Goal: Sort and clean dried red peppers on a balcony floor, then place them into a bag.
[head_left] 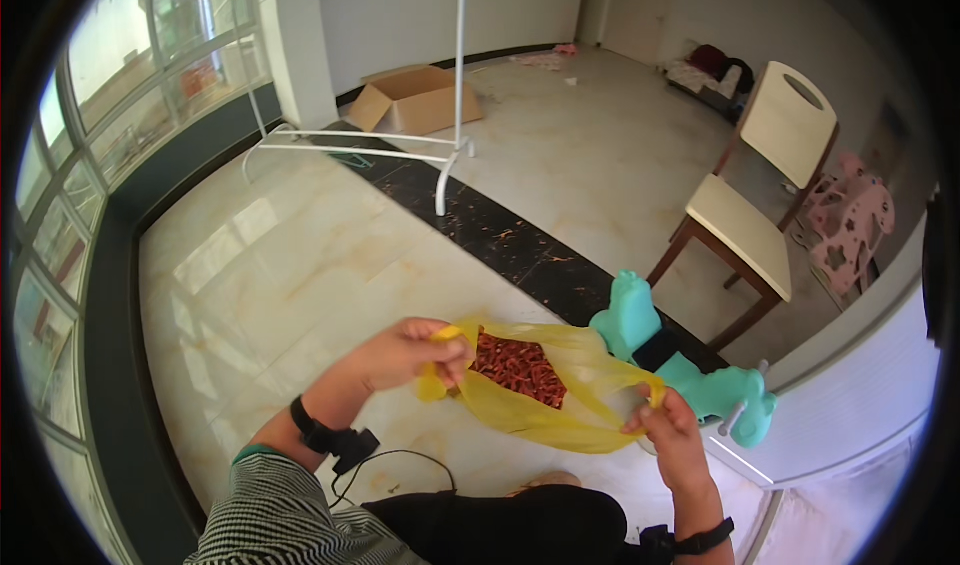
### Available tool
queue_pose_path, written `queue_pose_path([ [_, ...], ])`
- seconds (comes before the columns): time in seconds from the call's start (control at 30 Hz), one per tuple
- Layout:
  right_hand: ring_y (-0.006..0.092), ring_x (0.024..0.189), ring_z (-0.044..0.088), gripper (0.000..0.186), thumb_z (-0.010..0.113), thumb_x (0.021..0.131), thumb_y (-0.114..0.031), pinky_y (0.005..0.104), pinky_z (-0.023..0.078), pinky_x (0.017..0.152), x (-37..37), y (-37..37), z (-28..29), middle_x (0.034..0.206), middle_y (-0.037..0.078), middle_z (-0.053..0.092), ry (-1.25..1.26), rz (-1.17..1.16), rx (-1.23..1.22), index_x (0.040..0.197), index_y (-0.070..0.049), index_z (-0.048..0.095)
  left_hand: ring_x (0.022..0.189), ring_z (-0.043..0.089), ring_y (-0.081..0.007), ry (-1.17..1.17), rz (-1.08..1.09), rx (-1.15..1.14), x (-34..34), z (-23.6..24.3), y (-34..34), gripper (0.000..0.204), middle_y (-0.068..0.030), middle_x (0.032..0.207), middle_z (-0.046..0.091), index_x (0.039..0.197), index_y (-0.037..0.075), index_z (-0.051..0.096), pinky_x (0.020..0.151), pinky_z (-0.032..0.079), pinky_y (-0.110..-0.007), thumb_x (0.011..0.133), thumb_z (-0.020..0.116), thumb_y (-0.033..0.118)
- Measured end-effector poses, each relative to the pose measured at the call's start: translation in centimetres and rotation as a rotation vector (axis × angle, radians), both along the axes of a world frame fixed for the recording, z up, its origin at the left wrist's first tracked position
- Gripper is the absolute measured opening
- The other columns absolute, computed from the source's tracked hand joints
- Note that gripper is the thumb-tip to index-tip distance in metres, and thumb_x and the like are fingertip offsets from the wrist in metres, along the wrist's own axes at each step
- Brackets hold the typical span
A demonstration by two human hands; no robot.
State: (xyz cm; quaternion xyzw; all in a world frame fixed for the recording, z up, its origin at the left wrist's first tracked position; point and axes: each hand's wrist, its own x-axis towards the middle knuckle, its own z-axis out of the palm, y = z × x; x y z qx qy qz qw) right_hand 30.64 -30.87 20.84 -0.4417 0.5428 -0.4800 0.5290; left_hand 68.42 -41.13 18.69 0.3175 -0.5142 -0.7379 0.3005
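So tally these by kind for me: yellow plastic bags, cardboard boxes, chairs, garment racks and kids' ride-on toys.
Yellow plastic bag: 1
Cardboard box: 1
Cream chair: 1
White garment rack: 1
Ride-on toys, teal one and pink one: 2
Total: 6

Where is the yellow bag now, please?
In the head view, the yellow bag is below and right of centre, held between left hand and right hand.

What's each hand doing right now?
Left hand: closed, holding one side of the yellow bag.
Right hand: closed, holding the bag's other side.
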Motion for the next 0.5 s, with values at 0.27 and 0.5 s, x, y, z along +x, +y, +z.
queue_pose_path([
  [0.27, 0.0246, 0.094, 0.062, 0.024, 0.061, 0.090, -0.010, 0.0320, 0.049, 0.084, 3.2, 0.6, 2.9, 0.098, 0.012, 0.062, 0.489, 0.335, -0.216, 0.112, -0.002, 0.057, 0.096, 0.057, -0.0125, 0.072, -0.307, 0.162, -14.3, -3.4, 1.6, 0.048, -0.0053, 0.105, 0.066, 0.115, -0.001, 0.064, 0.074, 0.044, -0.025, 0.097, 0.056, 0.043],
  [0.5, 0.0316, 0.102, 0.061, 0.026, 0.066, 0.083, -0.003, 0.0360, 0.049, 0.090, 0.7, 4.9, 5.5, 0.108, 0.015, 0.063, 0.760, 0.197, -0.407, 0.109, -0.004, 0.066, 0.086, 0.063, -0.0216, 0.264, 0.121, 0.280, -13.6, -2.7, 0.3, 0.022, -0.0112, 0.096, 0.068, 0.103, -0.003, 0.063, 0.081, 0.050, -0.031, 0.095, 0.058, 0.017],
])
